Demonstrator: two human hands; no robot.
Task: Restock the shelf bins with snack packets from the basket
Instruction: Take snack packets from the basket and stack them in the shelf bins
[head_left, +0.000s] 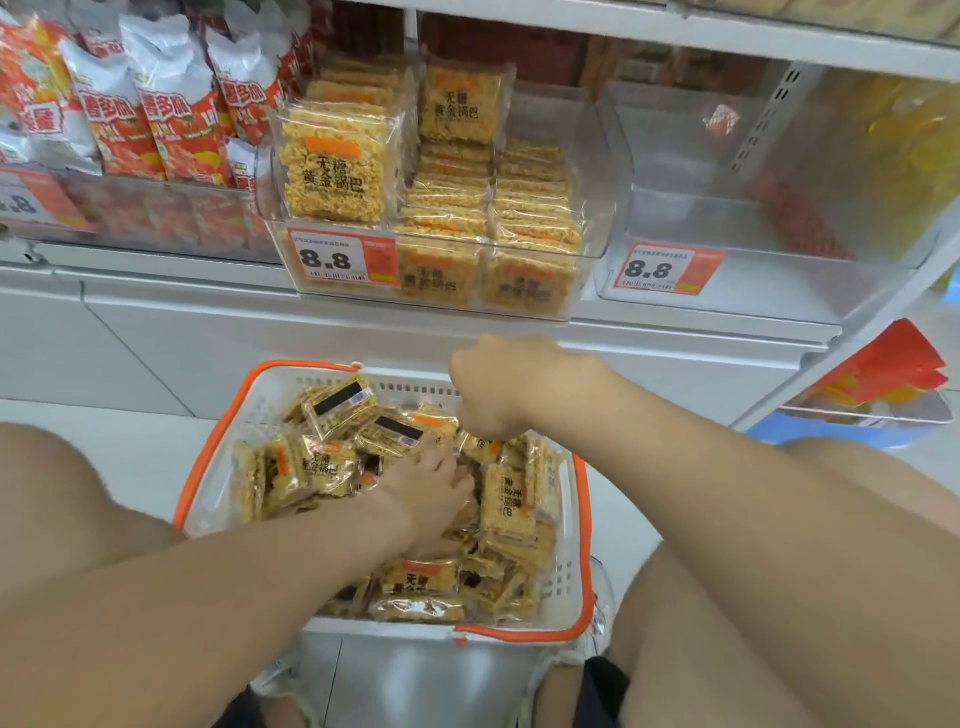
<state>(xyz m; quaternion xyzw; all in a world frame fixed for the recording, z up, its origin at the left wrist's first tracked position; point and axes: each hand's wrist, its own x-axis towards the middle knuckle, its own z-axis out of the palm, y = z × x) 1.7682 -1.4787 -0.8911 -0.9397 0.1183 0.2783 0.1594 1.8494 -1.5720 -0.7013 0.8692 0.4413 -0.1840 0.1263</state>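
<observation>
An orange-rimmed white basket (579, 519) stands on the floor between my knees, heaped with clear yellow rice-cracker snack packets (506, 499). My left hand (428, 480) lies flat on the heap in the middle, fingers spread among the packets. Nearer the basket's far side, my right hand (496, 392) is bent down at the wrist, its fingers curled onto a packet (480, 447); the fingertips are hidden. Above, a clear shelf bin (592, 228) holds rows of the same packets, with room at its back right.
Left of it, a bin (156, 208) holds red and white chip bags. At right is a clear bin (753, 228), almost bare, with an 8.8 price tag (667, 270). A white shelf base (260, 332) runs behind the basket. Low at far right is another bin (878, 410).
</observation>
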